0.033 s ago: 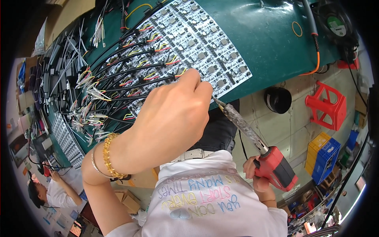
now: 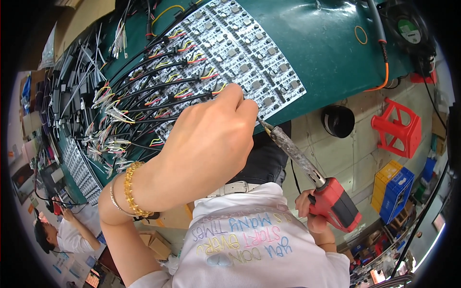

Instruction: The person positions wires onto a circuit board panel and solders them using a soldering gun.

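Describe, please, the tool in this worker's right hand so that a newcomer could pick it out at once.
Start at the green workbench and find its near edge, below the white circuit panel. There a soldering iron slants down to the right hand. Its red grip and long grey barrel set it apart from the thin black cables nearby.

**Both hands raised, fingers closed**

Left hand (image 2: 206,144) stretched forward and up from the lower left, back of the hand facing the camera, fingers curled together with fingertips (image 2: 237,93) pinched at the far end. Bare left forearm running diagonally, wrist slightly bent. Right hand (image 2: 312,211) lower and to the right, close to the torso, fingers wrapped in a closed grip, thumb side up, only a short bit of wrist showing.
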A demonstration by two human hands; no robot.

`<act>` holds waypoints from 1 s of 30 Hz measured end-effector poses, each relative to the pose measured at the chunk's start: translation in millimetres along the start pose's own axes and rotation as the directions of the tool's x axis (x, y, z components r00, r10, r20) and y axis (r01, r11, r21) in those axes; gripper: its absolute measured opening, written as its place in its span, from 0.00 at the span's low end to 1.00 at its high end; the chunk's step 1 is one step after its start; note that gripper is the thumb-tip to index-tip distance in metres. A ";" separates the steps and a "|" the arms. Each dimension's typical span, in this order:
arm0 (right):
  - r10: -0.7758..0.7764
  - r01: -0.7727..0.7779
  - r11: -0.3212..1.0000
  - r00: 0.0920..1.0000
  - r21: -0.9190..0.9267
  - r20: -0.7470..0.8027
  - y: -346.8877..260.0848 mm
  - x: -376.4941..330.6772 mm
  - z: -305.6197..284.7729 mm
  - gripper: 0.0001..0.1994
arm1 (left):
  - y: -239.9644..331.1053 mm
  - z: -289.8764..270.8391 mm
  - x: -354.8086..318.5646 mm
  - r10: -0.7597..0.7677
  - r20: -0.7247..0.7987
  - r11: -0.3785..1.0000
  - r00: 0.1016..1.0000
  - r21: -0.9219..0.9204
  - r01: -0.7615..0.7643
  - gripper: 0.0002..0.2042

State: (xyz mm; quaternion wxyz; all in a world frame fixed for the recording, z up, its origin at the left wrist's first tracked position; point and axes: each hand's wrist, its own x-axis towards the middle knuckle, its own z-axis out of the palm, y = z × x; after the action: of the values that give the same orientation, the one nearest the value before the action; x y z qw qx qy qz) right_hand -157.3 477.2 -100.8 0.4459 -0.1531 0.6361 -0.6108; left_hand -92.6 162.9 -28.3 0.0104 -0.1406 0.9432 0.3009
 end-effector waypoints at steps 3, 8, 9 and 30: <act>0.033 -0.030 0.996 0.999 -0.079 0.031 -10.1 6.1 3.5 0.10 | -0.6 -0.2 1.4 -0.014 0.028 1.000 1.000 -0.003 0.015 0.03; 0.039 -0.028 0.993 0.995 -0.119 0.096 -5.4 7.3 -1.1 0.07 | -0.8 -0.9 0.5 -0.007 0.026 0.998 1.000 0.058 0.006 0.03; 0.021 -0.011 0.997 0.990 -0.075 0.139 -4.3 8.3 -1.9 0.05 | -0.5 -0.4 0.2 -0.008 0.026 0.998 1.000 0.058 0.006 0.03; -0.065 0.084 0.977 0.993 -0.195 0.101 15.7 -6.2 -13.1 0.09 | 1.9 4.8 -3.9 0.069 -0.001 0.966 0.998 0.251 -0.067 0.05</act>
State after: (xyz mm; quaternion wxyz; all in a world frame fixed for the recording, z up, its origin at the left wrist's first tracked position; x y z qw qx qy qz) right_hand -158.3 493.4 -114.7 0.4347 -0.2493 0.6659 -0.5527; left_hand -89.7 168.1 -30.7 0.0133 -0.1071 0.9779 0.1789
